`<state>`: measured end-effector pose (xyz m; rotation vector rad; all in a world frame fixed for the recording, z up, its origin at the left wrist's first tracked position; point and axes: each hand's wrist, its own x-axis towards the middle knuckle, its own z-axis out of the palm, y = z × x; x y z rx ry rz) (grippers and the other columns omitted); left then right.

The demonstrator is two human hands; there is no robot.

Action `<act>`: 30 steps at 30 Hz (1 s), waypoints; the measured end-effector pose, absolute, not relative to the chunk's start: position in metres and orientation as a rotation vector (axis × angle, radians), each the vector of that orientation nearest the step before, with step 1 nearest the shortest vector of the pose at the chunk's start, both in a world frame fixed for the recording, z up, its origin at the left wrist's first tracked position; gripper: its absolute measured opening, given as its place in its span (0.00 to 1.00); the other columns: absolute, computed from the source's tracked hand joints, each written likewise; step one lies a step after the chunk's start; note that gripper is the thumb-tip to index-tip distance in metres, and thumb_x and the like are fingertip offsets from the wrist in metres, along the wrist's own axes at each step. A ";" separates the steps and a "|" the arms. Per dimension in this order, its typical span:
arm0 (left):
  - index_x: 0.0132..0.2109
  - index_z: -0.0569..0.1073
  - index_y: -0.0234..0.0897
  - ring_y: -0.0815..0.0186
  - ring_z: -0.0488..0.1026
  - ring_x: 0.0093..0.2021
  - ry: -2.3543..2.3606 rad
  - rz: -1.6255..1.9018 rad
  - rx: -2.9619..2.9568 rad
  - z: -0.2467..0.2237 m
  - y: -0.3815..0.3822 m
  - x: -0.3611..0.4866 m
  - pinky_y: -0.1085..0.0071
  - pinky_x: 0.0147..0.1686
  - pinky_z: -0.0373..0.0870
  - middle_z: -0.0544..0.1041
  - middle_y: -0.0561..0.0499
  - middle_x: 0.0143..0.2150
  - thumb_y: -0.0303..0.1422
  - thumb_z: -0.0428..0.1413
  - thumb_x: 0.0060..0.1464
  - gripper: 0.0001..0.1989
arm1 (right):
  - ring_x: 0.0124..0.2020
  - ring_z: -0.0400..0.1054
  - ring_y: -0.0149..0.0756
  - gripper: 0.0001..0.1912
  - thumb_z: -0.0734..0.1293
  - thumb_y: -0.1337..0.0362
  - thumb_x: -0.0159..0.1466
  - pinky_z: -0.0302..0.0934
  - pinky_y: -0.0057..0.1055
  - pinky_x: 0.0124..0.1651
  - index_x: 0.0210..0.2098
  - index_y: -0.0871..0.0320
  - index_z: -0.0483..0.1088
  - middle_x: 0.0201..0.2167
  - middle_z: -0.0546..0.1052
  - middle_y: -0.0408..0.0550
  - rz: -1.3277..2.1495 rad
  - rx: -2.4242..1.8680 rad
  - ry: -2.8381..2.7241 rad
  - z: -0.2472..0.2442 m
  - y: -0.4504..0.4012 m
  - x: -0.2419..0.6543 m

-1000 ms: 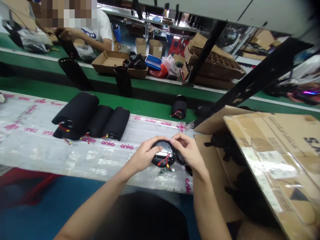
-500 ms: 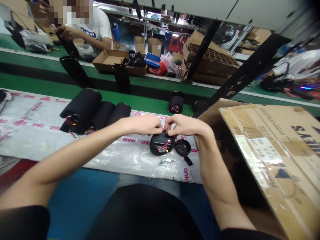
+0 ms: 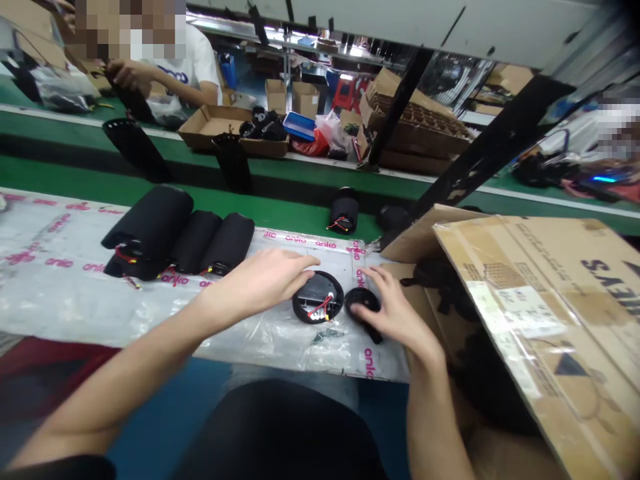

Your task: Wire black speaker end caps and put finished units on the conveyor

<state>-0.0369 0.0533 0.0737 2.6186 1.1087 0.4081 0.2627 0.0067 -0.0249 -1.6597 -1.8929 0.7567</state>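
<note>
At left, dark cylinders (image 3: pixel 150 223) lie on the plastic-covered table (image 3: pixel 240 347); the left hand (image 3: pixel 273 277) — thumb and fingers apart — touches the round black housing (image 3: pixel 319 297) at centre, while the right hand (image 3: pixel 390 303), fingers spread, touches the black cap (image 3: pixel 363 305) just right of it.

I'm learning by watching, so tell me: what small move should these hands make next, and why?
Probably close the right hand on the small round black part and lift it: that hand's thumb is over the part, fingers spread, while the left hand is beside the wired round unit.
</note>
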 end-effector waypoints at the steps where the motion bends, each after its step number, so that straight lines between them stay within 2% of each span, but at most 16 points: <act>1: 0.52 0.78 0.38 0.55 0.80 0.47 1.094 0.507 2.634 0.071 0.047 -0.043 0.63 0.46 0.70 0.83 0.45 0.47 0.32 0.53 0.71 0.10 | 0.77 0.53 0.65 0.45 0.78 0.54 0.59 0.55 0.62 0.75 0.73 0.51 0.65 0.76 0.61 0.61 0.745 -1.722 -1.925 -0.039 0.000 0.265; 3: 0.50 0.76 0.37 0.55 0.77 0.51 0.968 0.579 2.688 0.067 0.038 -0.050 0.61 0.50 0.68 0.81 0.44 0.50 0.29 0.53 0.70 0.08 | 0.78 0.51 0.66 0.44 0.77 0.57 0.59 0.51 0.63 0.77 0.73 0.52 0.66 0.75 0.61 0.62 0.747 -1.746 -1.927 -0.061 -0.008 0.266; 6: 0.44 0.74 0.38 0.57 0.75 0.49 0.756 0.514 2.739 0.068 0.036 -0.048 0.60 0.51 0.64 0.80 0.48 0.44 0.28 0.57 0.68 0.02 | 0.72 0.62 0.60 0.34 0.72 0.57 0.64 0.53 0.59 0.76 0.69 0.54 0.70 0.68 0.70 0.60 0.748 -1.684 -1.796 -0.070 -0.011 0.263; 8: 0.45 0.74 0.38 0.57 0.75 0.48 0.679 0.440 2.750 0.070 0.042 -0.042 0.59 0.51 0.62 0.81 0.49 0.42 0.30 0.60 0.68 0.01 | 0.69 0.67 0.56 0.32 0.71 0.52 0.68 0.59 0.55 0.73 0.69 0.52 0.68 0.67 0.73 0.58 0.861 -1.583 -1.595 -0.063 -0.013 0.260; 9: 0.46 0.75 0.38 0.57 0.75 0.48 0.649 0.420 2.750 0.070 0.045 -0.038 0.59 0.51 0.61 0.82 0.50 0.42 0.30 0.60 0.68 0.02 | 0.66 0.71 0.54 0.32 0.69 0.49 0.70 0.65 0.53 0.69 0.70 0.51 0.67 0.65 0.75 0.56 0.978 -1.496 -1.457 -0.058 -0.016 0.257; 11: 0.49 0.75 0.38 0.59 0.75 0.46 0.575 0.444 2.735 0.068 0.051 -0.032 0.59 0.49 0.61 0.83 0.51 0.41 0.31 0.60 0.70 0.04 | 0.56 0.78 0.53 0.33 0.63 0.42 0.73 0.74 0.49 0.54 0.71 0.51 0.66 0.59 0.80 0.55 1.249 -1.269 -1.124 -0.047 -0.022 0.246; 13: 0.50 0.76 0.39 0.62 0.76 0.43 0.494 0.562 2.675 0.060 0.053 -0.025 0.60 0.49 0.61 0.84 0.52 0.40 0.31 0.59 0.71 0.03 | 0.46 0.81 0.53 0.37 0.58 0.37 0.72 0.76 0.45 0.41 0.70 0.53 0.66 0.54 0.83 0.56 1.431 -1.071 -0.870 -0.038 -0.029 0.230; 14: 0.49 0.77 0.40 0.63 0.77 0.43 0.475 0.644 2.630 0.054 0.052 -0.022 0.61 0.48 0.62 0.84 0.52 0.41 0.31 0.59 0.71 0.02 | 0.44 0.81 0.52 0.38 0.59 0.35 0.71 0.75 0.45 0.39 0.70 0.53 0.67 0.52 0.84 0.56 1.472 -1.000 -0.790 -0.035 -0.032 0.221; 17: 0.46 0.80 0.42 0.62 0.78 0.48 0.530 0.879 2.497 0.038 0.044 -0.014 0.62 0.50 0.65 0.83 0.49 0.47 0.30 0.62 0.69 0.01 | 0.44 0.80 0.52 0.37 0.64 0.36 0.69 0.76 0.47 0.44 0.68 0.51 0.70 0.52 0.84 0.54 1.485 -0.874 -0.672 -0.029 -0.037 0.199; 19: 0.50 0.79 0.43 0.60 0.79 0.51 0.597 0.961 2.429 0.033 0.036 -0.015 0.62 0.53 0.66 0.83 0.49 0.49 0.30 0.63 0.68 0.05 | 0.46 0.80 0.52 0.35 0.65 0.38 0.69 0.76 0.49 0.48 0.67 0.50 0.71 0.53 0.84 0.54 1.473 -0.833 -0.614 -0.027 -0.038 0.192; 22: 0.55 0.73 0.41 0.60 0.80 0.56 0.666 0.921 2.333 0.036 0.028 -0.028 0.61 0.58 0.68 0.83 0.48 0.52 0.28 0.63 0.67 0.12 | 0.47 0.79 0.53 0.35 0.65 0.38 0.69 0.75 0.51 0.49 0.67 0.51 0.71 0.54 0.83 0.55 1.484 -0.805 -0.557 -0.028 -0.040 0.191; 24: 0.51 0.71 0.41 0.59 0.78 0.59 0.706 0.825 2.351 0.041 0.025 -0.036 0.60 0.60 0.68 0.82 0.46 0.54 0.26 0.62 0.66 0.10 | 0.47 0.79 0.53 0.35 0.66 0.39 0.68 0.75 0.52 0.49 0.67 0.51 0.71 0.55 0.83 0.55 1.501 -0.795 -0.538 -0.028 -0.040 0.193; 27: 0.44 0.71 0.41 0.57 0.78 0.58 0.735 0.791 2.509 0.040 0.020 -0.039 0.57 0.61 0.64 0.82 0.47 0.51 0.25 0.61 0.65 0.07 | 0.47 0.79 0.53 0.36 0.69 0.39 0.66 0.75 0.52 0.50 0.67 0.50 0.71 0.54 0.83 0.54 1.519 -0.788 -0.512 -0.026 -0.039 0.194; 30: 0.43 0.73 0.41 0.58 0.81 0.54 0.729 1.005 2.577 0.027 0.015 -0.028 0.57 0.59 0.64 0.85 0.50 0.46 0.26 0.63 0.66 0.07 | 0.47 0.79 0.53 0.38 0.72 0.38 0.62 0.74 0.52 0.51 0.66 0.50 0.72 0.52 0.84 0.54 1.526 -0.786 -0.485 -0.022 -0.038 0.192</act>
